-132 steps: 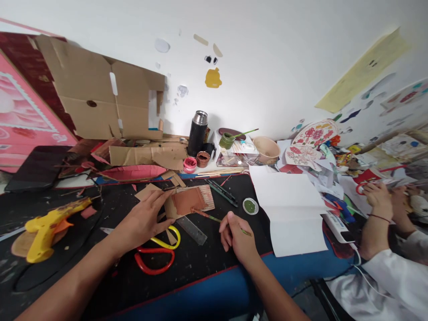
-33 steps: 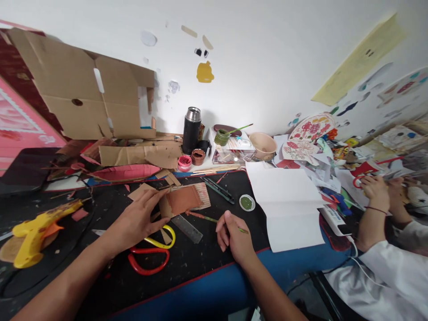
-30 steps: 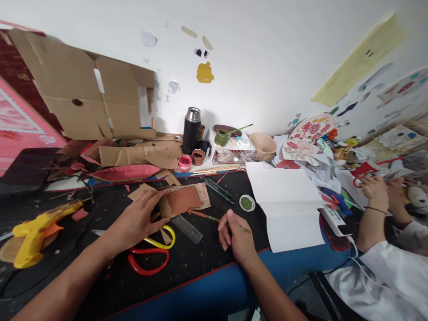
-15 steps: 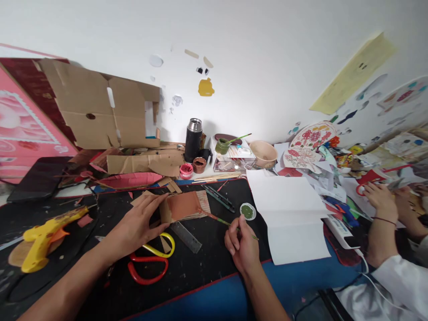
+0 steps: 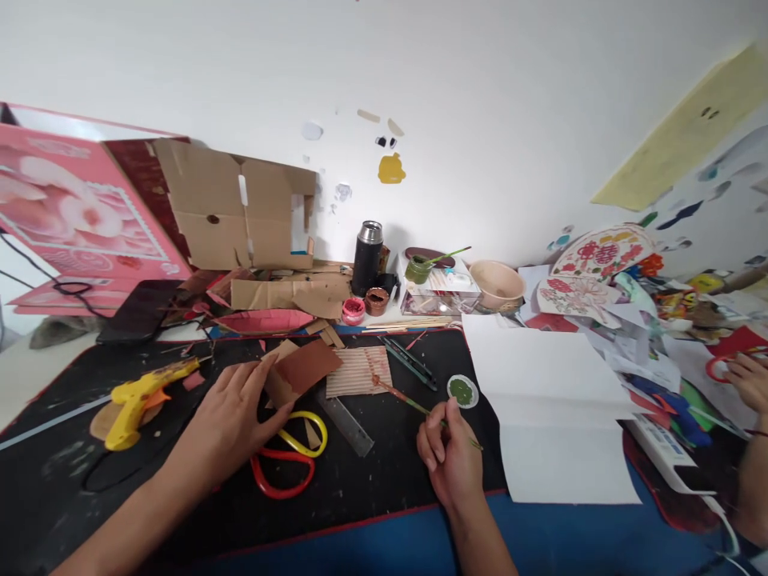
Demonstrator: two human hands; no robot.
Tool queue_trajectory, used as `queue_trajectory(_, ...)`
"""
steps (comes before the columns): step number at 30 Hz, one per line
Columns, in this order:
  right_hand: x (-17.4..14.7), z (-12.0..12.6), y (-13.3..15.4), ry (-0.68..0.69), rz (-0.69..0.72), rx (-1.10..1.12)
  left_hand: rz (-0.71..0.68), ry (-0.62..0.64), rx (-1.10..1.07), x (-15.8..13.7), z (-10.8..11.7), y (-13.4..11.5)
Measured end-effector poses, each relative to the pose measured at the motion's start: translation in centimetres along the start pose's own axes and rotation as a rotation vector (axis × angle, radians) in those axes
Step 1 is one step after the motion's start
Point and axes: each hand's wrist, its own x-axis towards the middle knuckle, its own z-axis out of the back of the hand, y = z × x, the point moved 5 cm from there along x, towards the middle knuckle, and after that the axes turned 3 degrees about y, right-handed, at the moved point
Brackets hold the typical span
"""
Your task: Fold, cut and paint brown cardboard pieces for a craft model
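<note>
My left hand [image 5: 237, 408] grips the left edge of a small cardboard piece [image 5: 309, 366] painted brown, which is tilted. Beside it lies a ribbed corrugated cardboard piece [image 5: 354, 374] with a few reddish marks. In my right hand [image 5: 450, 448] is a thin paintbrush [image 5: 408, 398]; its brown-coated bristles are over the ribbed piece, and whether they touch it I cannot tell. Close to my left fingers are scissors [image 5: 282, 474] with one yellow and one red handle loop, and a ruler [image 5: 348, 428]. A round lid with green paint [image 5: 463, 391] sits just beyond my right hand.
A yellow glue gun [image 5: 135, 406] rests at left on the black mat [image 5: 384, 496]. Behind stand a black flask [image 5: 367, 260], pink [image 5: 354, 310] and brown paint jars [image 5: 377, 301], and a bowl [image 5: 497, 282]. White paper [image 5: 558, 400] lies right. Another person's hand [image 5: 750, 380] holds red-handled scissors.
The view has swung left. My left hand has tilted the brown-painted piece and drawn it off the ribbed cardboard, exposing more ribs. The brush tip is now clear of the painted face.
</note>
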Motion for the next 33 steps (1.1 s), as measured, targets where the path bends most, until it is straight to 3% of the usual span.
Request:
queue_trajectory(11, -0.3, -0.1, 0.1, 0.009, 0.009, -0.032, 0.115, 0.054, 0.216, -1.3, 0.8, -1.8)
queue_trajectory(16, -0.3, -0.1, 0.1, 0.005, 0.008, -0.042, 0.066, 0.072, 0.041, -2.1, 0.7, -2.5)
queue_trajectory(20, -0.3, -0.1, 0.1, -0.001, 0.004, -0.039, -0.026, 0.091, -0.147, -2.7, 1.3, -4.6)
queue_trajectory(24, -0.2, -0.2, 0.1, 0.001, 0.007, -0.031, -0.185, 0.237, -0.380, -2.5, 2.0, -6.6)
queue_trajectory(26, -0.2, -0.2, 0.0, 0.007, 0.011, -0.030, -0.207, 0.233, -0.376, -1.6, 2.4, -5.9)
queue_trajectory(29, -0.2, -0.1, 0.0, 0.011, 0.018, -0.028, -0.285, 0.152, -0.150, 0.6, 2.6, -3.4)
queue_trajectory(33, -0.2, -0.2, 0.0, 0.008, 0.011, -0.029, -0.401, 0.234, 0.124, 3.9, 1.7, -0.6)
